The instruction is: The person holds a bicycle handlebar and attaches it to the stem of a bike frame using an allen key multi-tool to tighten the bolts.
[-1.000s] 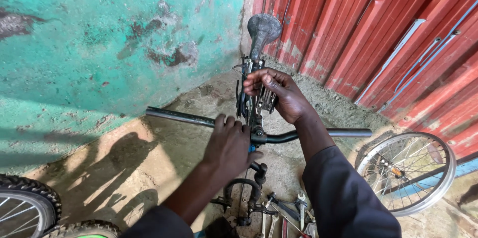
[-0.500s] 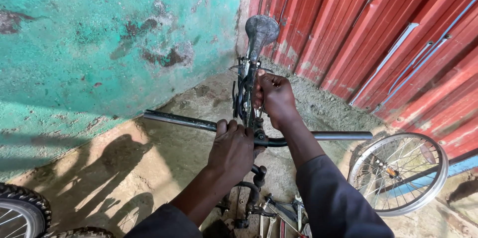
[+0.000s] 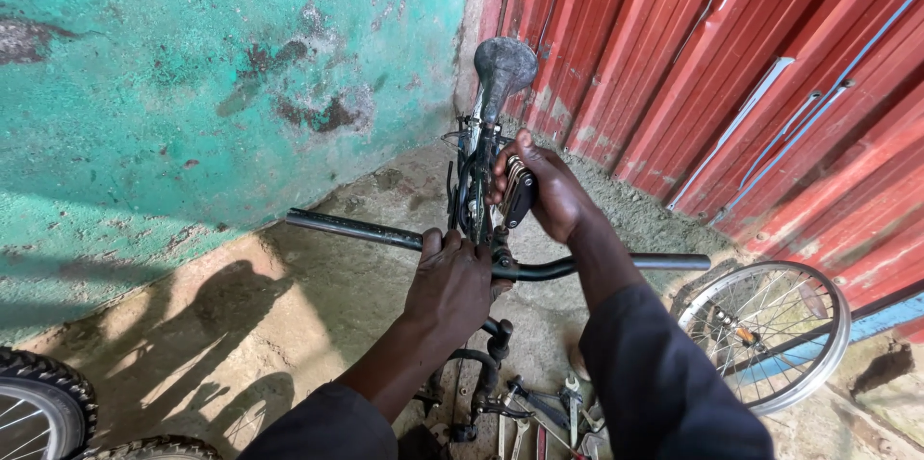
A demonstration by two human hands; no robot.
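Observation:
A bicycle stands below me with its worn saddle (image 3: 504, 67) pointing toward the wall corner. My left hand (image 3: 452, 284) grips the black handlebar (image 3: 351, 228) near the stem. My right hand (image 3: 545, 189) is closed on a folding multi-tool (image 3: 517, 191) held against the bike frame (image 3: 473, 171) just ahead of the stem. Both sleeves are dark.
A peeling green wall (image 3: 192, 85) is on the left and red corrugated metal sheeting (image 3: 731, 65) on the right. A bare spoked wheel (image 3: 765, 330) lies on the dirt floor at right. A knobby tyre (image 3: 43, 402) shows at bottom left. Several wrenches (image 3: 539, 417) lie on the ground.
My right hand slid a little along the frame and now holds the multi-tool more visibly against it. My left hand stays on the handlebar.

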